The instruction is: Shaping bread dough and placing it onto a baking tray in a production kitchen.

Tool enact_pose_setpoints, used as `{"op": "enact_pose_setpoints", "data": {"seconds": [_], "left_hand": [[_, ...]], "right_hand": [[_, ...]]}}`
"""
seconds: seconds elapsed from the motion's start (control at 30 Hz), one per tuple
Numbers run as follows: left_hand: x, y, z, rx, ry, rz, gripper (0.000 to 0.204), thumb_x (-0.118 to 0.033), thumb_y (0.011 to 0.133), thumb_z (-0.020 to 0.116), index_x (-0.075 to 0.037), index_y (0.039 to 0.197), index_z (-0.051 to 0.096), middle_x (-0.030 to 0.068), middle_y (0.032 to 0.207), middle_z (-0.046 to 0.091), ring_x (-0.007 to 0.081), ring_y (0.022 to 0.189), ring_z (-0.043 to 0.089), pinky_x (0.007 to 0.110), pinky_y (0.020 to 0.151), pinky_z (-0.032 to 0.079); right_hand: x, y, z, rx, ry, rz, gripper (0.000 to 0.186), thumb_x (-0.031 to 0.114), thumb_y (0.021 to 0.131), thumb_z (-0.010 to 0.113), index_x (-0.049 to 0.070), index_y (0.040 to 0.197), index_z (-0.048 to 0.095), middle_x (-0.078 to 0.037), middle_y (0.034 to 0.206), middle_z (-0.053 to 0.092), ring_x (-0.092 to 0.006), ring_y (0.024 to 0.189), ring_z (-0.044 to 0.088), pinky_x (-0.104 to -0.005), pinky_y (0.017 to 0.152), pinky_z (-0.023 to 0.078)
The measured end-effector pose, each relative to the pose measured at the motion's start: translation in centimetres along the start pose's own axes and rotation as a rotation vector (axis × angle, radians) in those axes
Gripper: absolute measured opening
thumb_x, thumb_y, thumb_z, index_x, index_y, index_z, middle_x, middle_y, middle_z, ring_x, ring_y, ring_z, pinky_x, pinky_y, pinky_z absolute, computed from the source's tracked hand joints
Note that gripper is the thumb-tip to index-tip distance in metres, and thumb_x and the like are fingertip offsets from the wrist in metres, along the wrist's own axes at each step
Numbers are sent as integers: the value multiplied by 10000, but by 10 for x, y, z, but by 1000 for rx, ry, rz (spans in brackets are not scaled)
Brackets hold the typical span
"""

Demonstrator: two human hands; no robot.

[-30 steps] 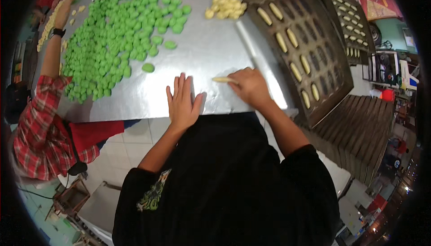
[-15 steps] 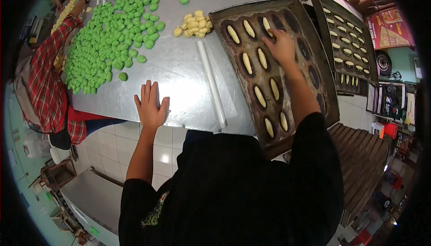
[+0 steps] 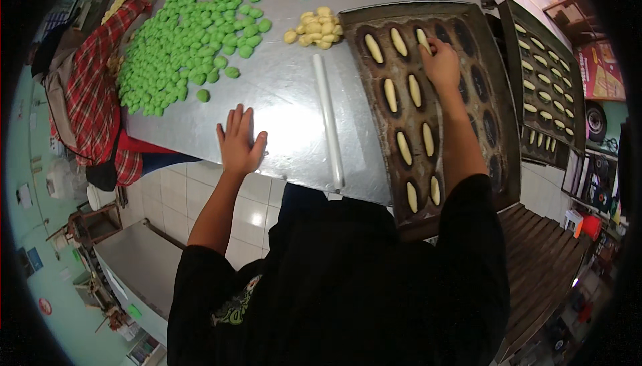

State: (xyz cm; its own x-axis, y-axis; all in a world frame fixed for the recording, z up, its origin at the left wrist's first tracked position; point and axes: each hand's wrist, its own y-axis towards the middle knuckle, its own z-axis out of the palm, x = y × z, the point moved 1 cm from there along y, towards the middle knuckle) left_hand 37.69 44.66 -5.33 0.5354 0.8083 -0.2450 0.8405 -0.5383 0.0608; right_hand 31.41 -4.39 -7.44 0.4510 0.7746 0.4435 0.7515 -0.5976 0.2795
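Lying on open tabletop (image 3: 287,112) near edge (image 3: 287,178), left hand (image 3: 240,147) splays; right hand (image 3: 441,64) pinches dough (image 3: 422,38).

Open to pass across the table (image 3: 287,108) near its near edge, between the flat left hand (image 3: 239,149) and the white rod (image 3: 328,122). Barred toward the left edge by crowded green dough pieces (image 3: 187,52). Narrower beside the yellow dough pile (image 3: 316,28). Blocked over the tray (image 3: 414,8), from near right corner inward, by right forearm (image 3: 465,135) and right hand (image 3: 441,65).
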Motion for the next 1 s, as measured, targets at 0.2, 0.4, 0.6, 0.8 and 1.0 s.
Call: {"op": "enact_pose_setpoints", "data": {"seconds": [0.2,0.4,0.6,0.8,1.0], "left_hand": [[-14,84,7,-231,-355,196,371,-163,819,666,-9,1151,601,187,1191,592,359,1090,563,418,931,447],[-34,208,31,-216,-634,280,368,-109,841,643,-29,1198,606,159,1216,602,326,1028,611,390,895,485],[-21,192,23,-85,-799,242,275,-154,872,675,-25,1115,668,128,968,682,222,746,628,310,701,505],[-33,40,36,81,-328,760,347,-120,953,488,-14,1276,560,144,1377,520,308,1257,508,407,1058,393],[-45,27,-33,-203,-263,713,414,-118,799,642,-105,1212,610,105,1325,562,253,1217,536,484,1090,310]], "right_hand": [[139,-74,-85,170,653,87,385,246,875,670,34,1188,593,-139,965,639,-250,820,618,-365,745,509],[199,-207,-55,616,351,-164,592,167,852,650,62,1388,422,-177,1190,540,-351,1016,572,-398,850,497],[216,-252,-39,479,160,235,666,77,847,568,63,1458,304,-214,1205,534,-411,1051,552,-443,883,477],[187,-256,-39,258,428,420,462,56,873,498,10,1333,489,-272,1141,603,-389,986,614,-419,863,477],[199,-245,-52,288,217,185,394,219,896,633,51,1247,567,-156,1032,650,-322,918,629,-394,807,487]]}}
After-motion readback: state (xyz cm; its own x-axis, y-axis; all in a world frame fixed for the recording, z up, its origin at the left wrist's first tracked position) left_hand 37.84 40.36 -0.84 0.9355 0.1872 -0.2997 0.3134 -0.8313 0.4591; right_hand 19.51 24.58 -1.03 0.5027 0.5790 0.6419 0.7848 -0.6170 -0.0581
